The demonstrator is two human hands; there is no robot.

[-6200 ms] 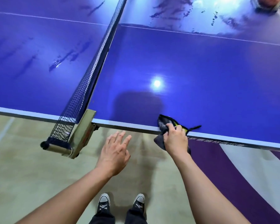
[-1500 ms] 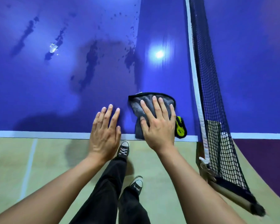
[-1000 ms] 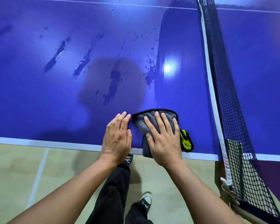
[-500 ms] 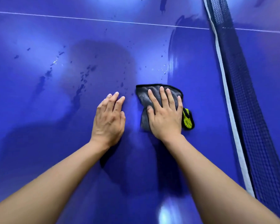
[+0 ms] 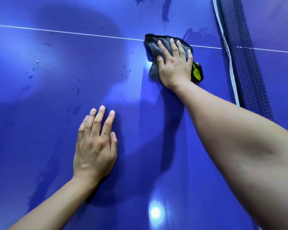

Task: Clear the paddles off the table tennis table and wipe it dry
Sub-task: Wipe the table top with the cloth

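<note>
- The right hand (image 5: 175,67) lies palm down on a grey cloth (image 5: 152,47), far out on the blue desk (image 5: 40,97).
- Its fingers (image 5: 172,47) are straight and slightly spread, pressing the cloth flat; nothing is curled round it or pinched.
- The cloth is bunched under the palm, with a dark hem along its far edge and a yellow-green patch (image 5: 196,73) showing by the wrist.
- The cloth's far edge lies on the thin white line (image 5: 73,32) that runs across the desk.
- The net (image 5: 244,72) with its white band stands near the cloth on the right, apart from it.
- The left hand (image 5: 95,146) rests palm down on the bare desk, nearer the person and well apart from the cloth.
- Its fingers (image 5: 98,120) are straight and close together, holding nothing.
- Small water drops (image 5: 76,90) dot the desk left of the cloth.
- Darker wet streaks (image 5: 165,15) lie beyond the white line.
- A bright glare (image 5: 155,211) shines on the desk between the two forearms.
</note>
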